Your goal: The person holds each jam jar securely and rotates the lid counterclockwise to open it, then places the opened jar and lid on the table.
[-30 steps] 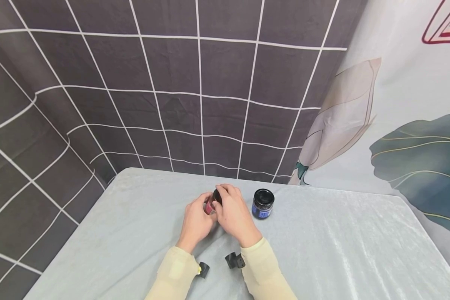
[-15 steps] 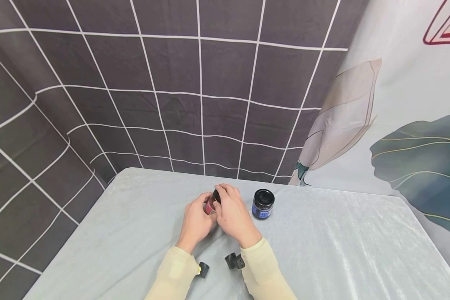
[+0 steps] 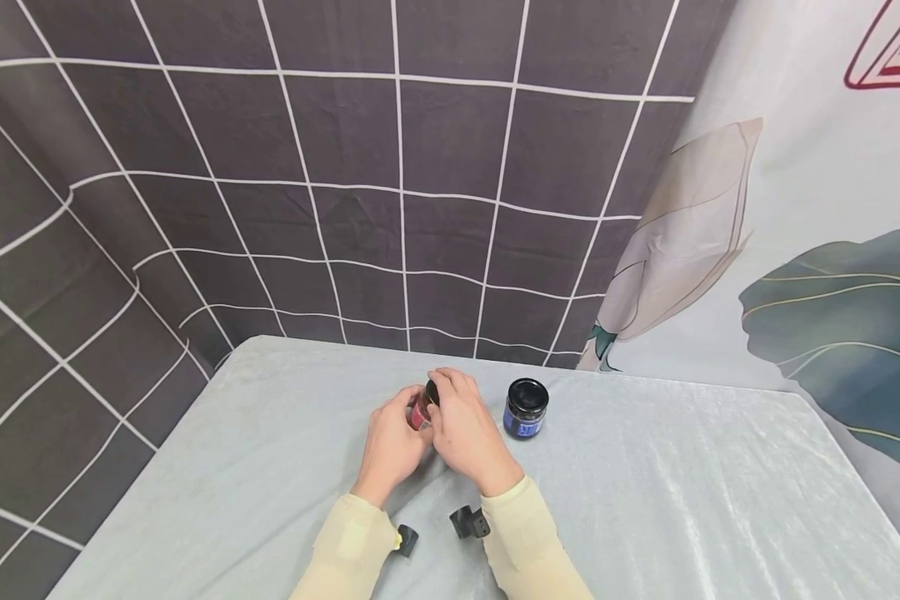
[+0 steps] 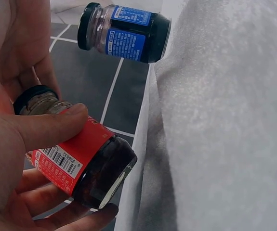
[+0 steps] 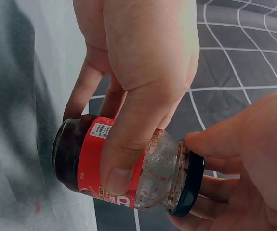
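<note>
A glass jar with a red label (image 3: pixel 419 413) and a dark lid (image 5: pixel 190 185) is held tilted between both hands. My left hand (image 3: pixel 392 440) grips the jar around its label, the thumb pressed along the label in the left wrist view. At the other end, my right hand (image 3: pixel 471 423) holds the lid by its edge with thumb and fingers. Through the glass near the neck I see reddish smears; dark contents fill the base end. Whether the base touches the table cannot be told.
A second jar with a blue label (image 3: pixel 526 410) and black lid stands upright right of my hands. Pale grey cloth covers the table (image 3: pixel 682 475). Behind it hangs a dark curtain (image 3: pixel 352 217) with white grid lines, beside a leaf-patterned white one (image 3: pixel 690 333).
Almost nothing differs. My right hand's fingers have shifted very slightly left on the lid; the left hand and both jars stay in place.
</note>
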`<state>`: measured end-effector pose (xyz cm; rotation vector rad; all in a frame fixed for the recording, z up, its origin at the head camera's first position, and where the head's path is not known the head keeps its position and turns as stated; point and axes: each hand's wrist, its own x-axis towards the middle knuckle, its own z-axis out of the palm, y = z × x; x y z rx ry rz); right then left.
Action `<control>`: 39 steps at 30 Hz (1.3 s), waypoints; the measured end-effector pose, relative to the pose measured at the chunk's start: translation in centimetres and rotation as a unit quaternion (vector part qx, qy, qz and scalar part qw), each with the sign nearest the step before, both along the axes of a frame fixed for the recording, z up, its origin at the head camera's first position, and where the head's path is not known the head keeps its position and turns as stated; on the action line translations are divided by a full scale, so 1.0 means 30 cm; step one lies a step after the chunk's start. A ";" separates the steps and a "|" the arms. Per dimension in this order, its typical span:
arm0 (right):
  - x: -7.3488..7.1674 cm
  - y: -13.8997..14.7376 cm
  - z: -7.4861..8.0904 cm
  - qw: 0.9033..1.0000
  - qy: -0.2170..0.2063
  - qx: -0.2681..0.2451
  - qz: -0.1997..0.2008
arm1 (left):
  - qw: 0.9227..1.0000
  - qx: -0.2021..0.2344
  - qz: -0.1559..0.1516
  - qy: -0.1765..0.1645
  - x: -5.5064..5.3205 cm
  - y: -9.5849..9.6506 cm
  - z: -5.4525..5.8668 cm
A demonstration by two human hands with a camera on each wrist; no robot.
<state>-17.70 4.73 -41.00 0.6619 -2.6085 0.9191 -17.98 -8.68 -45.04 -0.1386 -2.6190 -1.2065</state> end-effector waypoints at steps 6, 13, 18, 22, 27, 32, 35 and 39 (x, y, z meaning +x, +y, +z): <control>-0.004 0.000 -0.005 1.000 0.008 0.004 0.005 | 1.000 -0.005 0.001 0.002 0.000 0.001 -0.001; 0.001 0.001 0.000 1.000 0.001 -0.001 0.011 | 1.000 -0.006 0.002 0.000 0.001 0.002 -0.001; 0.001 0.001 0.000 1.000 0.001 -0.001 0.012 | 1.000 -0.011 0.003 0.003 -0.001 0.002 -0.004; 0.001 0.001 0.000 1.000 0.004 -0.003 0.014 | 1.000 -0.011 0.003 0.003 -0.002 0.001 -0.006; 0.000 0.000 -0.001 1.000 0.007 -0.006 0.015 | 1.000 -0.011 0.002 0.003 -0.001 0.001 -0.007; 0.002 0.002 0.003 1.000 -0.005 -0.008 0.016 | 1.000 -0.011 0.003 0.004 0.000 0.002 -0.006; 0.003 0.002 0.003 1.000 -0.005 -0.008 0.016 | 1.000 -0.010 0.002 0.004 -0.001 0.002 -0.007; 0.001 0.002 0.002 1.000 -0.001 -0.009 0.016 | 1.000 -0.010 0.003 0.003 -0.002 0.002 -0.007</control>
